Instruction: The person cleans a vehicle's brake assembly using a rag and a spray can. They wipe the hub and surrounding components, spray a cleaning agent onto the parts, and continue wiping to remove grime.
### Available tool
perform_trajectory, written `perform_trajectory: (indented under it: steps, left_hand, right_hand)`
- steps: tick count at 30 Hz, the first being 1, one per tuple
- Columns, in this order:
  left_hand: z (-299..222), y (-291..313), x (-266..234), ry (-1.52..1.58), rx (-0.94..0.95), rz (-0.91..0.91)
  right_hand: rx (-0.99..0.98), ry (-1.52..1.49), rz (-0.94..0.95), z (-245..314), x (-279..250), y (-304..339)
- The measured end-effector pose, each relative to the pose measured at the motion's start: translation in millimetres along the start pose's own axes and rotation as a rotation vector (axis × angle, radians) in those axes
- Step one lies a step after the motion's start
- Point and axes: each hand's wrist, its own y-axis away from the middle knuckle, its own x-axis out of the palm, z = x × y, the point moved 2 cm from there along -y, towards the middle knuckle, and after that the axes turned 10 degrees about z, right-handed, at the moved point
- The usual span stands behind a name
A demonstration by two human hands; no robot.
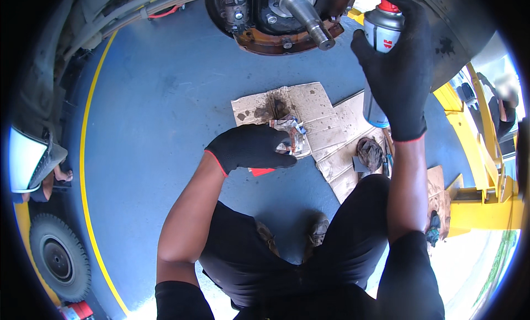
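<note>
Here, our right hand (403, 71) grips a cylindrical can (381, 32); left hand (251, 147), hold unclear, overlaps crumpled paper (293, 127); yellow-edged floor (149, 121) opens left.

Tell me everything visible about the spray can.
The spray can is a tall cylinder, apparently metal, with a pale body carrying red print, a dark shoulder, a red top and some blue near its base. The gloved right hand wraps around it, hiding much of its middle. It is held up, slightly tilted, to the right of the axle spindle in the picture.
</note>
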Motion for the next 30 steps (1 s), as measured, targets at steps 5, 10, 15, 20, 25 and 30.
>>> perform_trajectory:
  steps: [5, 10, 15, 20, 25, 30]
  left_hand:
    - [0, 0, -3, -0.058, 0.015, -0.034]
    - [-7, -5, -3, -0.004, 0.029, -0.002]
    - [-10, -2, -6, 0.016, 0.029, 0.005]
    - [-10, -4, -7, -0.045, 0.045, -0.046]
    - [-9, -6, -6, -0.006, 0.026, -0.03]
    - [-9, -9, -5, -0.043, 0.037, -0.054]
  right_hand:
    - [-0.082, -0.026, 0.049, -32, 13, 1]
    - [0.088, -0.014, 0.242, -47, 39, 18]
    - [0.06, 0.023, 0.223, -48, 45, 22]
    - [0.099, 0.056, 0.296, -53, 46, 23]
    - [0.134, 0.104, 0.256, -62, 50, 24]
    - [0.125, 0.034, 0.301, -70, 51, 23]
